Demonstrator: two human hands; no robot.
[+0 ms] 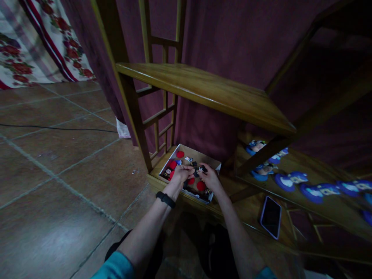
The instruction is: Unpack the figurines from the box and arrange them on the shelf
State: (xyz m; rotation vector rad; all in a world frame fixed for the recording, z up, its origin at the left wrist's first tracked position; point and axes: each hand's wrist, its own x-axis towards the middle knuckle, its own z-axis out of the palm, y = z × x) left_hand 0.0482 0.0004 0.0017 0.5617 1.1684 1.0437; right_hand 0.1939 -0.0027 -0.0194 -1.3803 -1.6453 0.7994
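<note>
A shallow white cardboard box sits on the low wooden shelf, holding red round pieces and several small figurines. Over the middle of the box, my left hand has its fingers pinched together; what is in them is too small and dark to make out. Close by on the right, my right hand grips a small black-and-white figurine between thumb and fingers. The fingertips of both hands nearly meet. A black band circles my left wrist.
A wooden shelf board juts out above the box. Blue-based figurines stand in a row on the shelf at right. A phone lies below them. Lattice bars rise at the box's left, and a dark cable crosses the tiled floor.
</note>
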